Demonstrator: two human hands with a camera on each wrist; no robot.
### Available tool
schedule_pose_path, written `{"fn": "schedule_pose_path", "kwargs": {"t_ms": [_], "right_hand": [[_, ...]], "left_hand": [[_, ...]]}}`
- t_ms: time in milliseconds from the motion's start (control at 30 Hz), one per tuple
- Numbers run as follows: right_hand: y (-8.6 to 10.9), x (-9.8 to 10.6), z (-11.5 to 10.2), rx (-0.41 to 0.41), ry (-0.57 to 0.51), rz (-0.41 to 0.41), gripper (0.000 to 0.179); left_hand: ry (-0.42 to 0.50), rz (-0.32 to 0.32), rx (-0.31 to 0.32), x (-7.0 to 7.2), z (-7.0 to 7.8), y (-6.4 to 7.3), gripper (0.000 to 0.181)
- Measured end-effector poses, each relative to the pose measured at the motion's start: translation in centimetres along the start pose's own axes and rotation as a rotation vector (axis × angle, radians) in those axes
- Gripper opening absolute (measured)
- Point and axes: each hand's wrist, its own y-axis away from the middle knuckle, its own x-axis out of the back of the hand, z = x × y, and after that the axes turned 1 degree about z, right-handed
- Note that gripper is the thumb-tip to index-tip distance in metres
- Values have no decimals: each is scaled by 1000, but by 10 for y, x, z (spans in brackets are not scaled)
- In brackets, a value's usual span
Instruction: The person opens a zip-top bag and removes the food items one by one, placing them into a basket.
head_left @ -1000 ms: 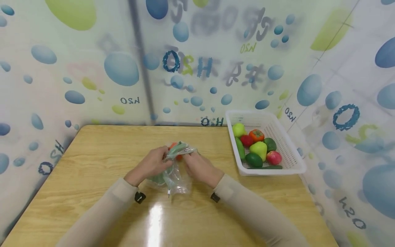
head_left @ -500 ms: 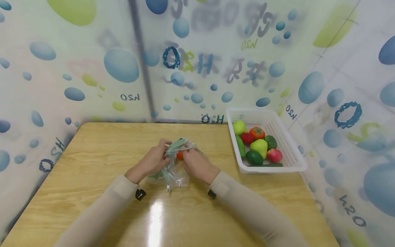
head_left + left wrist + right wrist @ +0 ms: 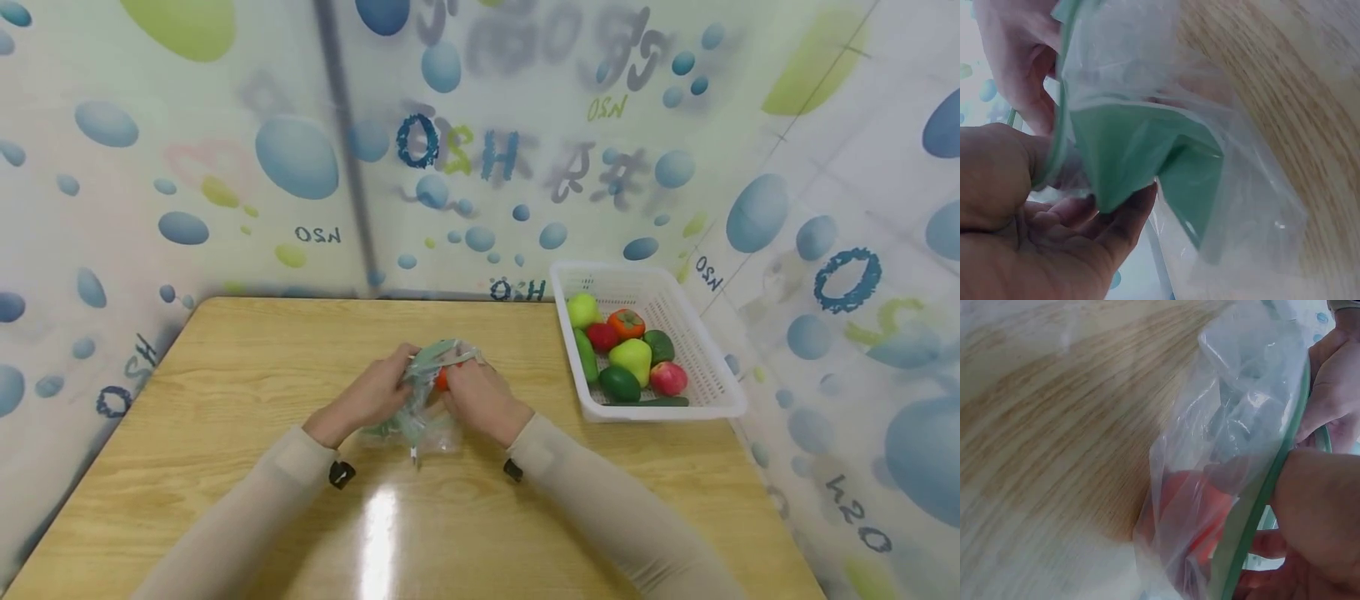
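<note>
A clear zip bag (image 3: 431,433) with green strips along its mouth stands between the hands, over the table. My left hand (image 3: 372,390) pinches the bag's rim at the left; in the left wrist view, its fingers (image 3: 1129,225) lie against a green part of the bag. My right hand (image 3: 483,400) reaches into the mouth from the right. There it holds a smooth red-orange fruit or vegetable (image 3: 442,379), also seen through the plastic in the right wrist view (image 3: 1194,509). Plastic and fingers hide most of that item, so its kind is unclear.
A white plastic basket (image 3: 660,412) stands at the back right of the wooden table (image 3: 262,350). It holds a pear (image 3: 632,361), a persimmon (image 3: 626,323), a green apple (image 3: 583,310) and several other fruits and vegetables. Patterned curtains (image 3: 480,208) border the table.
Both hands stay at the bag, with small shifts. The red-orange item now shows beside my right fingers, and its part by the left hand is no longer seen. The bag's lower end has drawn up slightly.
</note>
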Motion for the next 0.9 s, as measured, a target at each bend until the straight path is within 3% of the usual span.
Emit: {"fn": "schedule_pose_path", "kwargs": {"t_ms": [167, 367, 667, 900], "right_hand": [[2, -1, 3, 13, -22, 1, 51], [5, -4, 4, -12, -93, -34, 58], [7, -7, 0, -50, -24, -49, 76], [3, -5, -2, -77, -151, -102, 48]], "left_hand": [[29, -25, 19, -3, 1, -1, 56], [20, -14, -10, -5, 2, 0, 50], [34, -31, 28, -6, 3, -3, 69], [19, -40, 36, -6, 5, 0, 73]]}}
